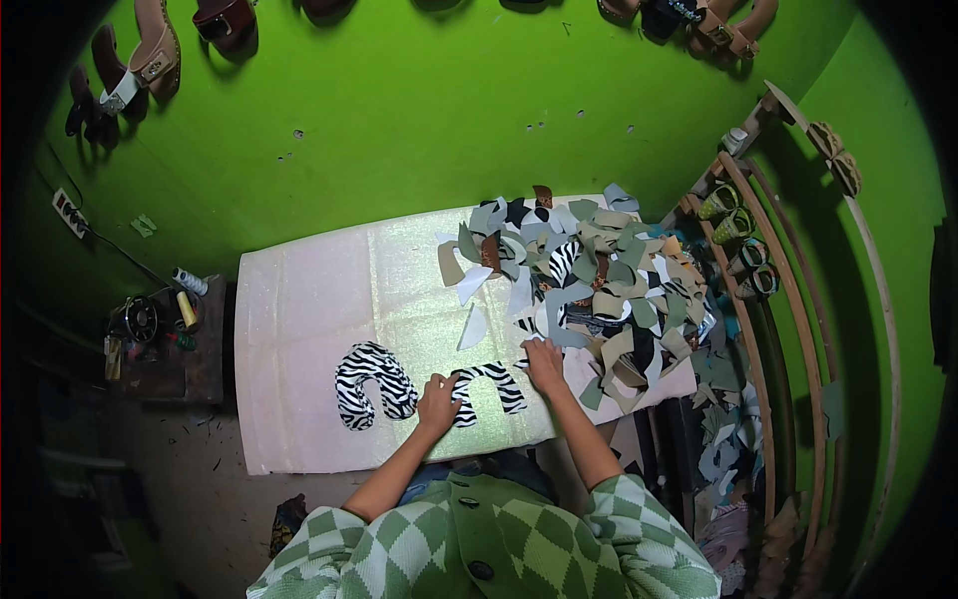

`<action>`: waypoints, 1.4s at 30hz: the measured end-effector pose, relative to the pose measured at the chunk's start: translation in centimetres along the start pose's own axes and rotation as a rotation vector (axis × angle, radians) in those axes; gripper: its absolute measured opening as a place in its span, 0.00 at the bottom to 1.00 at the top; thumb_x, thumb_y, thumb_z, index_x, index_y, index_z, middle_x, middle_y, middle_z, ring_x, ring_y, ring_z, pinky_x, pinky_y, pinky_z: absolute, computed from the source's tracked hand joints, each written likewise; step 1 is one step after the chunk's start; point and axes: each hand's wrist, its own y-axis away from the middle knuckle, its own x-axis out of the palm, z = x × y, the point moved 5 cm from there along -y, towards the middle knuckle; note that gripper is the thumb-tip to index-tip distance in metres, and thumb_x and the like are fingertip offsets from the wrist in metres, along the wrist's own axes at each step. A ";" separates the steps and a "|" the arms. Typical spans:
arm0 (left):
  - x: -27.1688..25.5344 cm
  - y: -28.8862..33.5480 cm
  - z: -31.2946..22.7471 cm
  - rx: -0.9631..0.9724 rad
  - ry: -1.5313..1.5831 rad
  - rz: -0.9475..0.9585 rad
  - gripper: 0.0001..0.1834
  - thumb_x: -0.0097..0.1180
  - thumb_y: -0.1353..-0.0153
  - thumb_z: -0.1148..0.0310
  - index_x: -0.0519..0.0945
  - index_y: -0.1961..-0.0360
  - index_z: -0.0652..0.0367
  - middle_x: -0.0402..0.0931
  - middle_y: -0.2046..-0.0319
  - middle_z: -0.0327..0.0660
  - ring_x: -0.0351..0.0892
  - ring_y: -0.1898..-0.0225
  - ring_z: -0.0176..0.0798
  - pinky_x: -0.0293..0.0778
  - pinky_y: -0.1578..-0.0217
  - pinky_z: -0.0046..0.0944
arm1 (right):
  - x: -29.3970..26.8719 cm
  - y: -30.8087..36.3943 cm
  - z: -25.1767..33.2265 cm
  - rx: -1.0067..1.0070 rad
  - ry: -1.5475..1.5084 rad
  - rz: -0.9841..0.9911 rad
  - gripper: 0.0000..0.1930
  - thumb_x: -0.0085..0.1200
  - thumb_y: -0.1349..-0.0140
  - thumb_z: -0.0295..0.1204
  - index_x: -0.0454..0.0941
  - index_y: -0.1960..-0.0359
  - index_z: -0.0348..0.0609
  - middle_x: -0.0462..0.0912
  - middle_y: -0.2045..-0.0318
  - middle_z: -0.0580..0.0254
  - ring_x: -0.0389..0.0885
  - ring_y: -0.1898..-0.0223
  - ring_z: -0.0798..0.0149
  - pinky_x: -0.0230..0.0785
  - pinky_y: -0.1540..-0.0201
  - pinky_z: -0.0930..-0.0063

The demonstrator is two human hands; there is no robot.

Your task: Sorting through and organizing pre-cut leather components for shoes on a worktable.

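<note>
Held the left hand [438, 404], fingers close together, against the left side of an arch-shaped zebra-print cutout [510, 389] lying flat on the shimmering cream sheet [309, 290]; rested the right hand [543, 367], fingers slightly bent, just right of it, beside the offcut heap [609, 290]. Could not tell any grip in either. Risked skewing or creasing the cutout through uneven pressure, mixing in offcuts through a careless right-hand sweep, or nudging the neighboring curved zebra-print piece [351, 384] with the left wrist.

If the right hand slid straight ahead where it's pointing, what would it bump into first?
Probably the zebra scrap just ahead of the right hand, at the edge of the scrap pile, though depth is unclear.
</note>
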 end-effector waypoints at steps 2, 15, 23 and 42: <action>0.5 -0.2 0.3 -0.010 -0.016 -0.020 0.29 0.60 0.55 0.70 0.70 0.48 0.53 0.66 0.61 0.46 0.68 0.57 0.48 0.70 0.59 0.43 | 0.1 -1.5 0.0 0.022 0.060 0.175 0.18 0.65 0.60 0.32 0.76 0.64 0.52 0.74 0.62 0.64 0.68 0.54 0.58 0.57 0.54 0.61; 0.6 -4.7 -0.8 -0.002 0.743 -0.098 0.21 0.59 0.47 0.65 0.70 0.55 0.65 0.71 0.58 0.49 0.73 0.57 0.41 0.70 0.59 0.38 | -0.1 -4.5 2.8 0.151 -1.363 0.045 0.08 0.52 0.41 0.27 0.69 0.63 0.38 0.76 0.77 0.66 0.75 0.75 0.75 0.64 0.74 0.83; 3.5 -6.1 2.4 -0.275 1.044 -0.030 0.09 0.56 0.44 0.73 0.73 0.64 0.67 0.76 0.72 0.41 0.78 0.74 0.28 0.71 0.75 0.26 | 3.5 -2.0 3.0 0.238 -1.156 0.199 0.09 0.58 0.48 0.20 0.72 0.66 0.36 0.79 0.78 0.64 0.77 0.75 0.75 0.69 0.73 0.85; 3.1 -5.3 4.6 -0.394 0.452 -0.232 0.15 0.66 0.58 0.69 0.75 0.69 0.62 0.77 0.80 0.41 0.77 0.77 0.34 0.72 0.74 0.33 | 5.5 -0.9 1.0 0.361 -0.633 0.078 0.10 0.67 0.60 0.33 0.80 0.78 0.41 0.80 0.82 0.62 0.78 0.79 0.69 0.69 0.73 0.76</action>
